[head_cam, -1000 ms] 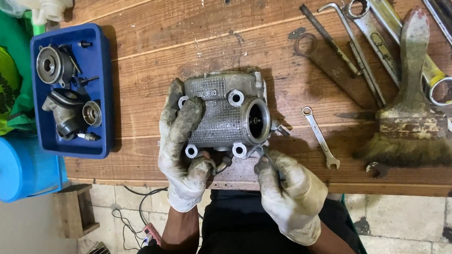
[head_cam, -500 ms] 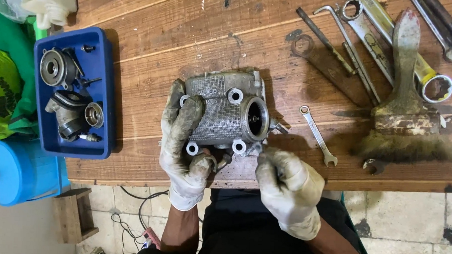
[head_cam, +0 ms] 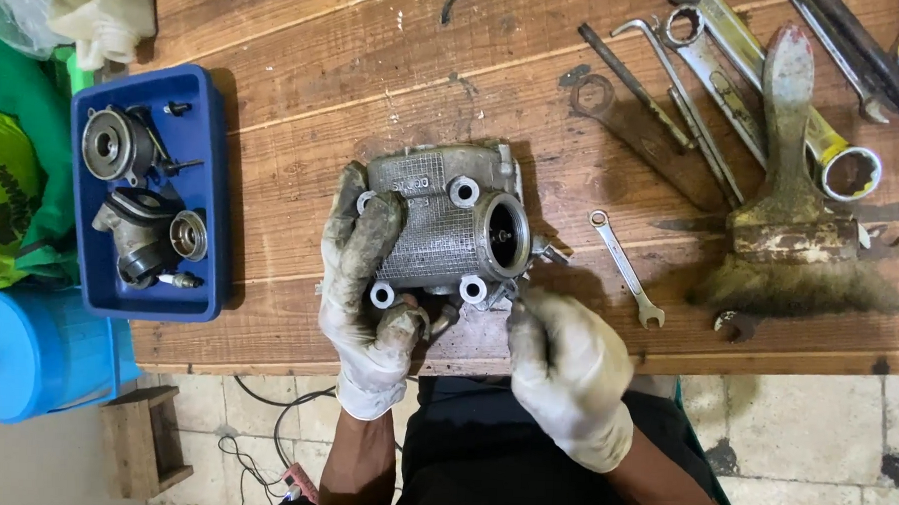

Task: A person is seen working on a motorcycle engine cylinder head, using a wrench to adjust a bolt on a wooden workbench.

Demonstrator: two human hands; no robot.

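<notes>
R hand (head_cam: 568,371), gloved, sitting nearest the camera at the surface (head_cam: 305,108) edge, fingers curled shut at the lower-right corner of the engine casting (head_cam: 440,227); looks like it's pinching smth small there, but can't tell what, glove is hiding it. L hand (head_cam: 367,280), also gloved and grimy, wrapping the casting's left side, fingers over the top, thumb under the lower lug, firm closed grip, bracing it. Casting is lying near the front edge of the wooden surface, between both hands, finned face up, round port facing right w/ a small fitting sticking out.

Step, as I'm judging it: L hand is steadying the part while R hand is working a small fastener or fitting at the bottom-right corner. Next move is calling for keeping the casting pinned and fine finger work at that corner.

Farther out: small spanner (head_cam: 623,267) just right of the casting, big paintbrush (head_cam: 794,235) beyond it, more wrenches (head_cam: 720,68) at the back right. Blue tray (head_cam: 213,175) w/ engine bits well to the left.
</notes>
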